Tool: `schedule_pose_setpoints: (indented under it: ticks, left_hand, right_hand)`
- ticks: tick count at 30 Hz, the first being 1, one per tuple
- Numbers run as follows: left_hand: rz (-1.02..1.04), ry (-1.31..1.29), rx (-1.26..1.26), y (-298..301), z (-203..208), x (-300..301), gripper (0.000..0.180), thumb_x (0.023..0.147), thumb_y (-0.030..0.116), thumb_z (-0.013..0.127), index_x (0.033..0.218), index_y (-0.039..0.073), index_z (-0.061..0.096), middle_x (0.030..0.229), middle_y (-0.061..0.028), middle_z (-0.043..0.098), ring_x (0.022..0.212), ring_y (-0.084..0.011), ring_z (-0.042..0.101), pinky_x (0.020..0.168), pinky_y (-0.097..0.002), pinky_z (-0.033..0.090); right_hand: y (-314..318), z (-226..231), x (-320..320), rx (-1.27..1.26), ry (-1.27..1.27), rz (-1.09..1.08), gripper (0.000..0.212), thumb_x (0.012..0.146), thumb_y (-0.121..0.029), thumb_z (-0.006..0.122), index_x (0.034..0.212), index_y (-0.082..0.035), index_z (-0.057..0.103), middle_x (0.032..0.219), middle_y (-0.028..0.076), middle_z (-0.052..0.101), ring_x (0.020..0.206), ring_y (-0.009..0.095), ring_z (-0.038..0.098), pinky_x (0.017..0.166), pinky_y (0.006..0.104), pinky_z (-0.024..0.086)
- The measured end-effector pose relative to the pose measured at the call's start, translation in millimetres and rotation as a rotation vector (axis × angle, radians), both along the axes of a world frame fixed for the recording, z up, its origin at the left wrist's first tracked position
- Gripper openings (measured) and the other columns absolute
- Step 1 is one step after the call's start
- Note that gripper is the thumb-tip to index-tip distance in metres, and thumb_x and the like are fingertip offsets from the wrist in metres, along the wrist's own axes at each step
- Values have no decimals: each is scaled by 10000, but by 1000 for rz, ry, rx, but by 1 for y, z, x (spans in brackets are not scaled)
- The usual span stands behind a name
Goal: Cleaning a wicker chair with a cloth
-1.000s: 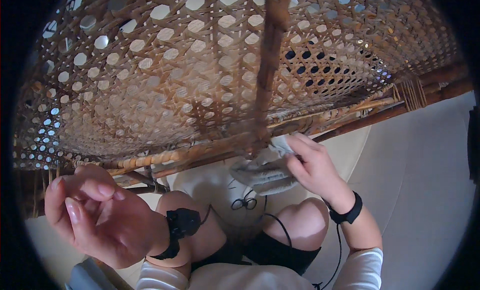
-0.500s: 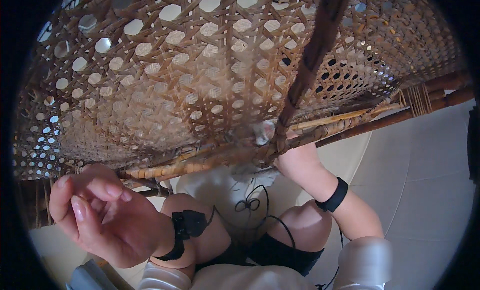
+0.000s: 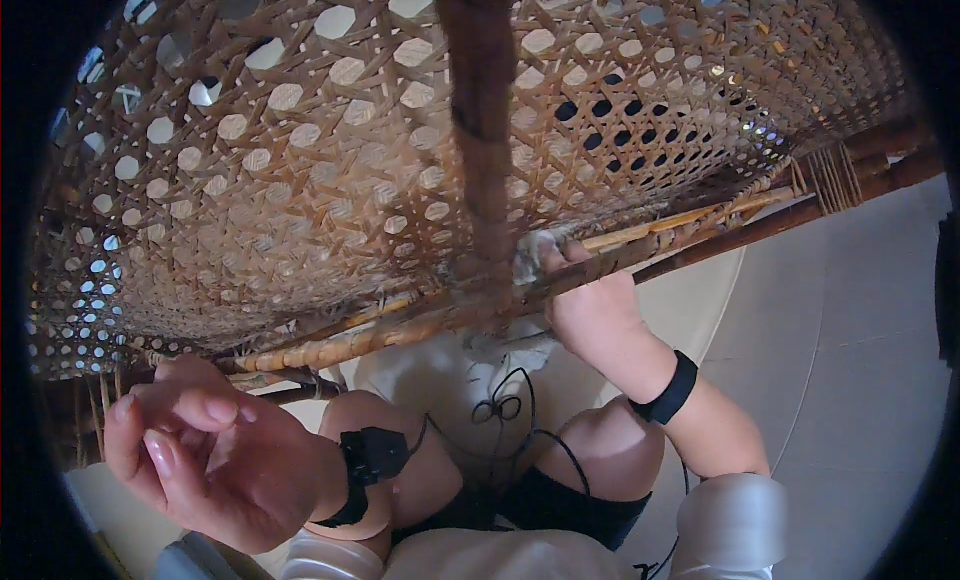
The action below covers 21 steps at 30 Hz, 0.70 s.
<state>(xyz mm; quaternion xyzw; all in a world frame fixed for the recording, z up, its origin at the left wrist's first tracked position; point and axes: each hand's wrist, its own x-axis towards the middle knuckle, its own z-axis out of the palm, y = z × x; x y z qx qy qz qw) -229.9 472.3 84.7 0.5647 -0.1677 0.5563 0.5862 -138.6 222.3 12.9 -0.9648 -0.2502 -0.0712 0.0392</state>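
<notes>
A woven cane panel (image 3: 330, 150) with hexagonal holes spans the upper view, bordered below by a bound rattan rail (image 3: 400, 325). My right hand (image 3: 595, 305) is closed at this rail, thumb over it, on a crumpled white cloth (image 3: 535, 255). More of the cloth hangs beneath the rail; the fingertips are hidden. A dark wrapped rattan pole (image 3: 482, 120) stands in front of the cane, left of that hand. At the panel's lower left corner, my left hand (image 3: 205, 450) is palm up, fingers loosely bent and apart, with nothing visible in them.
Cord lashing (image 3: 828, 183) binds the rail at the right. Below lie my bare knees and a looped black cable (image 3: 510, 410). Black straps circle both wrists; the left one carries a small black box (image 3: 375, 453). A pale padded surface (image 3: 830, 350) lies at the right.
The dark rattan pole has swung left and now stands nearly upright, baring more of my right hand and the cloth. My left hand has dropped slightly.
</notes>
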Motion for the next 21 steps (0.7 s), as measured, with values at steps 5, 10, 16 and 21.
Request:
schedule_pose_setpoints:
  ticks: [5,10,16,21]
  left_hand:
    - [34,-58,50,-17,7,-1,317,875,147,380,1075,-82,470,742,-146,508,687,-170,438,646,-312,338]
    - [-327,-22,459,-41,19,1,230,821,189,523,970,27,589,715,-104,541,610,-182,496,541,-311,382]
    - [-591,801,1119,-121,-15,23,335,749,325,641,932,46,606,770,-134,599,703,-295,602,590,-335,473]
    - [-462,847,1030,-150,-60,46,392,760,365,654,929,15,600,785,-141,595,709,-325,588,618,-384,469]
  right_hand:
    - [-5,17,-3,-12,121,-130,340,718,-99,593,1048,-21,572,879,173,595,716,302,611,606,389,497]
    - [-66,33,-5,882,587,-45,295,809,-99,577,1083,12,585,997,136,621,874,214,599,761,325,465]
    - [-118,30,-31,1630,938,52,325,877,-102,540,1172,34,551,1128,98,596,1044,182,549,899,289,416]
    - [-106,48,-42,1795,979,59,388,891,-129,520,1235,46,482,1153,116,575,1047,190,555,919,314,422]
